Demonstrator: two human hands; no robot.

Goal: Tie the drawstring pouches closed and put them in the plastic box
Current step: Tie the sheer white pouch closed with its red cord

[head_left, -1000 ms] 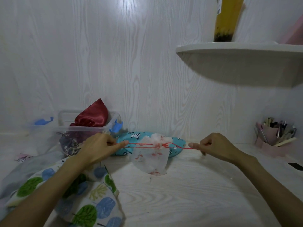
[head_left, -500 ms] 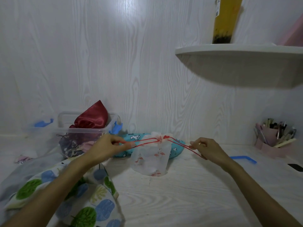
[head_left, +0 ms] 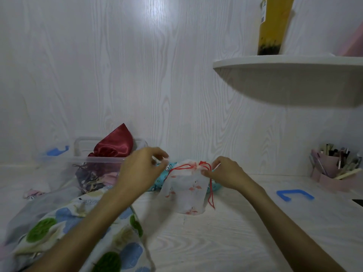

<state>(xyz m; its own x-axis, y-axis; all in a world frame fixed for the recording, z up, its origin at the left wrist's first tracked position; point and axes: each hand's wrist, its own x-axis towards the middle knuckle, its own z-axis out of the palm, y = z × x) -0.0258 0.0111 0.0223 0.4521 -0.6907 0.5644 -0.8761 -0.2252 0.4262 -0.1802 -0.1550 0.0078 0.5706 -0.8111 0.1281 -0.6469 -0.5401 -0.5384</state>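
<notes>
A white pouch with pink flamingos (head_left: 185, 195) hangs just above the desk at centre, its top gathered by a red drawstring (head_left: 210, 185). My right hand (head_left: 224, 174) pinches the cord at the gathered top, and a loop dangles down the pouch's right side. My left hand (head_left: 141, 171) is level with the pouch's left side, fingers curled; the cord runs toward it, but blur hides the grip. Behind lies a teal patterned pouch (head_left: 162, 180). The clear plastic box (head_left: 102, 163) at the left holds a dark red satin pouch (head_left: 115, 144) and others.
A large pouch with green and blue trees (head_left: 78, 232) lies at the front left under my left forearm. A blue plastic clip (head_left: 292, 195) rests on the desk at right, near a pink pen holder (head_left: 332, 169). A shelf (head_left: 290, 75) juts out above right.
Both hands have come inward from stretching the red cord wide apart. The cord has gone slack, and one loop now hangs down at the right. The pouch top is drawn tighter.
</notes>
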